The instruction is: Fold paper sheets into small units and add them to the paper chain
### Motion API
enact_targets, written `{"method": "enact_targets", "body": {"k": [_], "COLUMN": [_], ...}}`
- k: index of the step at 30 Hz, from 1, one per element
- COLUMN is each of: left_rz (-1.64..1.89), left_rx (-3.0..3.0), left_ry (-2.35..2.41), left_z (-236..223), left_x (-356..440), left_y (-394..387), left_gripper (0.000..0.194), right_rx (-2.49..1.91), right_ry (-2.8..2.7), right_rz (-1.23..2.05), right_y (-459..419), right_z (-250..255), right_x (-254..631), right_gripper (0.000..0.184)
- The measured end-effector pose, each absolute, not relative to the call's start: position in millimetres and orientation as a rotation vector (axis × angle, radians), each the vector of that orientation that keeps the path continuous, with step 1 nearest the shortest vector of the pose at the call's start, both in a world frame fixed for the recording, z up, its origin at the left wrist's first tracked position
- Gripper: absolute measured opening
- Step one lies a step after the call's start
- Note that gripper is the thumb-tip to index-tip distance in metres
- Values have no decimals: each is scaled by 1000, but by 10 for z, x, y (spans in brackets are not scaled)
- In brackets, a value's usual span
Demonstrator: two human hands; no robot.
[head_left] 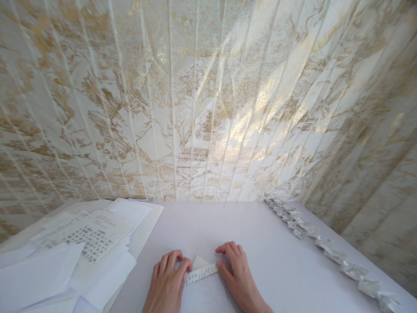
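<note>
A small piece of folded white paper (202,273) lies on the white table at the bottom middle, between my hands. Its front edge is a narrow band with printed dark marks, and a pointed flap sticks up behind it. My left hand (167,278) is closed on the left end, thumb and index finger at the paper. At the right end, my right hand (239,274) holds the band with its thumb, the index finger curved just beyond. The fingertips partly hide both ends of the paper.
On the left spreads a loose pile of white paper sheets (107,278), some with printed dark marks. A row of small folded paper pieces (353,270) runs along the table's right edge. Behind the table (276,261) hangs a gold-patterned white curtain (182,108).
</note>
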State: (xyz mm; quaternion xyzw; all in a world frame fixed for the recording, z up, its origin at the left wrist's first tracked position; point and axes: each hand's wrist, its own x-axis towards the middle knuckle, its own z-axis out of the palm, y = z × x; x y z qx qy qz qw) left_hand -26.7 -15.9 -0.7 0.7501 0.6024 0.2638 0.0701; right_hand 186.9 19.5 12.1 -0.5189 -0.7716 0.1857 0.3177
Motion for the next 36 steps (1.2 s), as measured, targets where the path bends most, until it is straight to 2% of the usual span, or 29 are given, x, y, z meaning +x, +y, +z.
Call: {"method": "enact_targets", "body": {"k": [5, 10, 18, 25, 31, 36], "left_rz": [849, 795, 812, 715, 628, 779], "left_rx": [2257, 2219, 2205, 2354, 2515, 2498], "left_ry": [1830, 1816, 1848, 1665, 1693, 1626], "left_z": [28, 85, 50, 37, 49, 47], "left_x": [-213, -162, -193, -283, -257, -291], "left_y": [-137, -144, -188, -152, -125, -119], "left_gripper": [13, 4, 30, 42, 28, 20], "right_rx": [-1188, -1189, -1177, -1090, -1117, -1118], "right_ry": [-2086, -2168, -2167, -2238, -2249, -2263], "right_rz": [521, 506, 533, 642, 583, 516], "right_y": [141, 117, 129, 123, 128, 136], "right_z": [126, 114, 132, 189, 186, 155], "right_x": [1664, 1500, 1536, 1595, 1593, 1588], "right_gripper": [28, 32, 36, 41, 42, 36]}}
